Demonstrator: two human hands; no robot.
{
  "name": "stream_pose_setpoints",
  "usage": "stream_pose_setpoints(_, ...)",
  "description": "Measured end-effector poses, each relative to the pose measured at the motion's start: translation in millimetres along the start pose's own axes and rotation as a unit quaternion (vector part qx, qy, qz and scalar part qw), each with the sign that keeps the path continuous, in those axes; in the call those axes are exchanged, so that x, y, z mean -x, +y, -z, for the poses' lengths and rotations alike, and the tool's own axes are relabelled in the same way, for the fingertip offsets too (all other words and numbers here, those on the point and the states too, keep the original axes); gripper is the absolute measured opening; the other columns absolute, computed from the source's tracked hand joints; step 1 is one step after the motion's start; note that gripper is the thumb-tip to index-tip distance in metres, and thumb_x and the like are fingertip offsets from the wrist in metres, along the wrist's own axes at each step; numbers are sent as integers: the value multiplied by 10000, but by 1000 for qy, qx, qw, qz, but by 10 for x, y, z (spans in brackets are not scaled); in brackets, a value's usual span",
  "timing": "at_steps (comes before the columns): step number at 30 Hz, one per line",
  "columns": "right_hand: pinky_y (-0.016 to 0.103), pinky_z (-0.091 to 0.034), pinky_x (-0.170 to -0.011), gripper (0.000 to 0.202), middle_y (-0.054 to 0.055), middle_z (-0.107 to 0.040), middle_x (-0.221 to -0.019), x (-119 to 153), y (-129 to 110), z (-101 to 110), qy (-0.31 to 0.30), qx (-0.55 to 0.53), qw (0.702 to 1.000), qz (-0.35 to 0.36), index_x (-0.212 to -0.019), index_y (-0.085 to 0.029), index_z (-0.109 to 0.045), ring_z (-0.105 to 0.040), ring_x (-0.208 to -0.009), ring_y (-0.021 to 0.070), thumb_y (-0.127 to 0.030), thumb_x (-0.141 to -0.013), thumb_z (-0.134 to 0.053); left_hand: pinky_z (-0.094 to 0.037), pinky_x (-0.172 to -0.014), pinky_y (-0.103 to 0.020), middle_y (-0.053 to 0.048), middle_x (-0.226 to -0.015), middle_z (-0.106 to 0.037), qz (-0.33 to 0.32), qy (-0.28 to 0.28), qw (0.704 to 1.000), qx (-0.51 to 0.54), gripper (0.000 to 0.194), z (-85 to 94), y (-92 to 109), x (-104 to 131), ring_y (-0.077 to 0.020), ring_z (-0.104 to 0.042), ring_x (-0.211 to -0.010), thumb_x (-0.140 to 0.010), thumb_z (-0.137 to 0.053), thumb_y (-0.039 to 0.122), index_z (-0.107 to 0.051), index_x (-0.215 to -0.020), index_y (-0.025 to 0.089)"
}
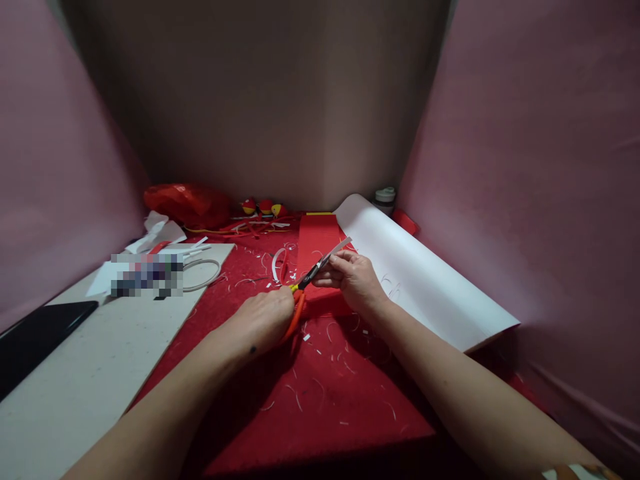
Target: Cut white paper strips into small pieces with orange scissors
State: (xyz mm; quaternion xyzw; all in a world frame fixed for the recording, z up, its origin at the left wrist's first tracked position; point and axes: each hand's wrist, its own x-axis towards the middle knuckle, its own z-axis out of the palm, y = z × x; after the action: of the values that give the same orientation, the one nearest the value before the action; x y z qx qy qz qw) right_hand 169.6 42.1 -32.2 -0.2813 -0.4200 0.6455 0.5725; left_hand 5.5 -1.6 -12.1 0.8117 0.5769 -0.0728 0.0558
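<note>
- Strip [343, 246]: above the table [350, 417], at the blades of the scissors [305, 279].
- Right hand [356, 272]: fingers pinching the strip, seemingly to steady it.
- Left hand [267, 313]: fingers wrapped round the scissors' handles, apparently for control.
- Scraps [307, 338] lie beneath.

Between the forearms [200, 373] I could slide a hand low over the red cloth [360, 413], across scattered paper clippings [307, 338]. Farther in, the orange-handled scissors [301, 303] bar the middle. The curled white sheet [410, 267] obstructs my right; the red plastic bag [187, 203] blocks the far left corner; pink side panels [540, 167] hem both edges.
</note>
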Motion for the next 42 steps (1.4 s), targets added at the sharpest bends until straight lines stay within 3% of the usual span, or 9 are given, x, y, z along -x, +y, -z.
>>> stream_pose_setpoints(7,327,-576,-563,114,50,-667,-606,-16,22,27,6,10,1000,7,-690,-149,-507,-649,-522,167,-212,-707,-600,-458,-640,-357,-143,-894,-637,19,-2,1000,-7,327,5,23,-39,-293,-613,-822,-745,-443,362,-486,-985,144)
stream_pose_setpoints(13,319,-574,-560,110,41,-662,-589,-21,38,32,5,4,1000,1,-687,-147,-499,-647,-512,164,-196,-701,-597,-441,-604,-346,-117,-823,-634,1,-7,1000,5,263,-42,-19,-83,-284,-620,-771,-766,-423,384,-519,-903,181)
stream_pose_setpoints(20,325,-564,-540,82,45,-666,-597,19,80,-43,-5,-12,1000,-11,-691,-148,-495,-654,-526,175,-178,-705,-571,-441,-586,-348,-106,-869,-637,-6,-8,1000,7,293,-104,-59,-109,-286,-613,-766,-720,-455,386,-517,-935,197)
stream_pose_setpoints(33,313,-560,-527,73,23,-639,-618,5,55,-5,-1,5,1000,-25,-707,-147,-498,-641,-504,157,-169,-716,-567,-423,-619,-300,-112,-847,-647,-10,-3,1000,9,291,-24,-24,-87,-248,-618,-762,-781,-420,396,-529,-931,172)
stream_pose_setpoints(38,275,-538,-449,69,13,-626,-645,-18,-34,41,40,30,999,17,-719,-151,-498,-619,-450,137,-177,-721,-561,-406,-561,-290,-103,-795,-644,-17,-2,1000,15,307,3,-2,-52,-244,-617,-699,-775,-414,434,-537,-902,184)
stream_pose_setpoints(42,248,-512,-394,105,12,-614,-602,-30,-74,47,37,26,999,25,-672,-153,-479,-615,-439,147,-191,-706,-571,-412,-570,-302,-104,-821,-650,-20,-10,1000,12,232,46,30,-22,-259,-621,-731,-760,-436,375,-533,-853,186)
